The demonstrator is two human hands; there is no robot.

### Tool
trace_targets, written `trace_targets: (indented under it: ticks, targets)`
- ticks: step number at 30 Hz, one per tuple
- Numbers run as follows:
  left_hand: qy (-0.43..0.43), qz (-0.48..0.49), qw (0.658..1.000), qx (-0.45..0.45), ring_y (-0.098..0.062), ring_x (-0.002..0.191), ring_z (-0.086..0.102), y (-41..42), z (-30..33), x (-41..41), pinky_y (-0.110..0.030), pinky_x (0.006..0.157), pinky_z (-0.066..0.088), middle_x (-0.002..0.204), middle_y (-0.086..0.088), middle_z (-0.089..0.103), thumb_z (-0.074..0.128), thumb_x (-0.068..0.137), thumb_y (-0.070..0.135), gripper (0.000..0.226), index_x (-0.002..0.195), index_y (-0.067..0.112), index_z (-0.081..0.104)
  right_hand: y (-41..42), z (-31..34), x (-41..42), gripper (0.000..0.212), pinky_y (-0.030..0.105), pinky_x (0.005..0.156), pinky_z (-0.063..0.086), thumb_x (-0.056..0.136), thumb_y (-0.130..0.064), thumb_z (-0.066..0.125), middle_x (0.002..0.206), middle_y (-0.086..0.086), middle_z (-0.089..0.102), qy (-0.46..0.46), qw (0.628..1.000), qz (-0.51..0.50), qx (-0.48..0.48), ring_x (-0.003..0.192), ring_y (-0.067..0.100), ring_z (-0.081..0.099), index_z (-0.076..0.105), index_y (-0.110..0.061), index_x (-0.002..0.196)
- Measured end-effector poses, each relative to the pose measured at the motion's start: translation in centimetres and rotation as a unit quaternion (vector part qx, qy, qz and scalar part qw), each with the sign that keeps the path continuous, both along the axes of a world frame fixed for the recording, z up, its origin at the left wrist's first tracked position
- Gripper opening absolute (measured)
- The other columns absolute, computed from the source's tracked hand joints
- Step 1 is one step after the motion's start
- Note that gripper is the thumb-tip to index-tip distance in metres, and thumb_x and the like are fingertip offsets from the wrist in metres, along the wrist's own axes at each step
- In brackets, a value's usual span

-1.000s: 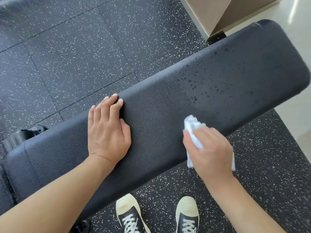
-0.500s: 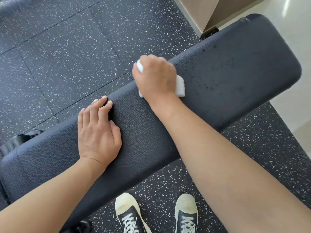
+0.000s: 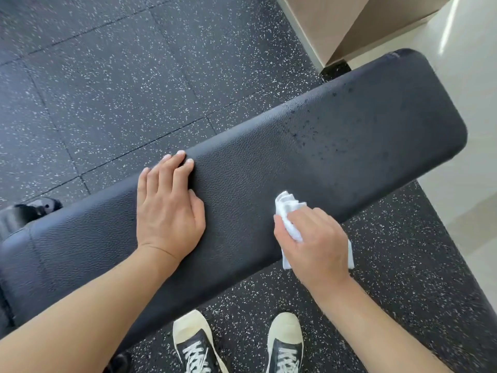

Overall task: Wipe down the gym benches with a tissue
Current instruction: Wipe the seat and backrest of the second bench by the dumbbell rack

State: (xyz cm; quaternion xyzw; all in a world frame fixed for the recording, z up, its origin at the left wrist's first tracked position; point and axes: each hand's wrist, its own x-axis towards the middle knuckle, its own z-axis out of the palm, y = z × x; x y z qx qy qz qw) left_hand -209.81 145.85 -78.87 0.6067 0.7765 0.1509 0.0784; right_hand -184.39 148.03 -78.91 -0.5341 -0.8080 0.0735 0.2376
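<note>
At the bottom of the frame I see my sneakers (image 3: 285,345). Above them, my right hand (image 3: 314,243) grips a crumpled white tissue (image 3: 287,208) at the black bench pad's (image 3: 349,146) near edge; my left hand (image 3: 168,208) lies flat, fingers straight, at centre. Speckled rubber floor (image 3: 121,76) lies beyond.

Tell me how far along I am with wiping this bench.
Partway, it seems. Done: the bench pad between your hands looks dry and free of specks. In hand: your right hand grips the tissue at the pad's near edge, while your left hand rests flat on the pad. Left: the droplets on the right end of the pad. The end left of your left hand shows no droplets, but I can't tell if it's wiped.
</note>
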Motion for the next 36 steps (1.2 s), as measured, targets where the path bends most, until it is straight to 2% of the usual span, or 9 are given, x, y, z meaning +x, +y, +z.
trace_targets:
  ticks: [5,8,15,19,22,27,31,33,36]
  targets:
    - [-0.006,0.002,1.0,0.001,-0.035,0.148,0.04,-0.1,0.0,-0.1,-0.056,0.126,0.024,0.156,-0.009,0.048,0.046,0.092,0.021,0.051,0.142,0.01,0.052,2.8,-0.1,-2.9,0.04,0.037,0.048,0.035,0.098,-0.026,0.061,0.059,-0.002,0.038,0.01,1.0,-0.014,0.024,0.059,0.019,0.027,0.038,-0.023,0.065]
    - [-0.011,0.003,1.0,0.002,-0.034,0.149,0.039,0.0,0.0,-0.1,-0.056,0.126,0.023,0.157,-0.009,0.048,0.047,0.093,0.021,0.052,0.143,0.01,0.052,6.1,0.2,-7.2,0.037,0.035,0.05,0.035,0.091,-0.026,0.065,0.058,0.001,0.046,0.024,0.999,-0.016,0.036,0.056,0.023,0.036,0.039,-0.025,0.066]
    - [-0.02,-0.004,1.0,-0.005,-0.034,0.149,0.038,-0.1,0.1,-0.4,-0.055,0.127,0.021,0.157,-0.011,0.048,0.044,0.093,0.023,0.053,0.144,0.009,0.053,11.3,0.9,-17.4,0.029,0.037,0.055,0.038,0.085,-0.026,0.074,0.064,0.006,0.06,0.012,0.999,-0.036,-0.033,0.062,0.034,0.055,0.057,-0.012,0.065]
    - [-0.039,-0.011,0.999,-0.017,-0.034,0.15,0.038,0.0,0.6,-0.4,-0.056,0.127,0.021,0.157,-0.012,0.048,0.043,0.094,0.024,0.054,0.145,0.008,0.053,11.4,1.2,-18.6,0.027,0.04,0.059,0.039,0.09,-0.03,0.068,0.069,0.005,0.062,-0.026,0.998,-0.04,-0.051,0.068,0.033,0.056,0.06,-0.013,0.07]
    - [-0.063,-0.012,0.998,-0.012,-0.035,0.15,0.04,-0.3,1.1,-0.9,-0.057,0.127,0.023,0.157,-0.013,0.05,0.05,0.095,0.018,0.051,0.145,0.005,0.055,11.2,1.3,-18.4,0.03,0.041,0.06,0.041,0.093,-0.032,0.063,0.07,0.004,0.06,-0.045,0.997,-0.025,-0.063,0.069,0.032,0.055,0.057,-0.013,0.07]
    - [-0.082,-0.038,0.995,-0.03,-0.033,0.154,0.035,-1.0,1.9,-2.1,-0.056,0.128,0.022,0.162,-0.011,0.045,0.056,0.094,0.015,0.057,0.15,0.007,0.05,10.4,1.4,-18.6,0.033,0.039,0.058,0.039,0.094,-0.031,0.061,0.067,0.003,0.056,-0.047,0.997,0.01,-0.057,0.067,0.029,0.053,0.048,-0.016,0.067]
    - [-0.07,0.057,0.995,-0.047,-0.035,0.153,0.036,-5.2,2.5,-5.5,-0.054,0.128,0.022,0.161,-0.012,0.045,0.053,0.096,0.022,0.056,0.151,0.01,0.05,6.6,1.8,-20.2,0.04,0.038,0.054,0.034,0.09,-0.028,0.071,0.063,0.005,0.053,-0.009,0.995,0.085,-0.045,0.06,0.031,0.049,0.04,-0.019,0.066]
    - [-0.048,0.07,0.994,-0.063,-0.034,0.155,0.033,-7.9,2.8,-7.0,-0.056,0.127,0.022,0.164,-0.011,0.042,0.049,0.098,0.028,0.058,0.154,0.013,0.048,3.8,1.8,-21.0,0.039,0.038,0.053,0.036,0.088,-0.027,0.073,0.064,0.005,0.053,-0.001,0.99,0.133,-0.045,0.058,0.031,0.049,0.043,-0.018,0.066]
    - [-0.045,0.088,0.992,-0.075,-0.033,0.156,0.031,-9.6,3.4,-7.1,-0.059,0.126,0.023,0.166,-0.01,0.04,0.047,0.098,0.025,0.057,0.153,0.012,0.049,-0.6,1.3,-21.4,0.031,0.04,0.054,0.037,0.09,-0.03,0.071,0.067,0.006,0.056,-0.012,0.976,0.213,-0.037,0.059,0.031,0.052,0.055,-0.015,0.068]
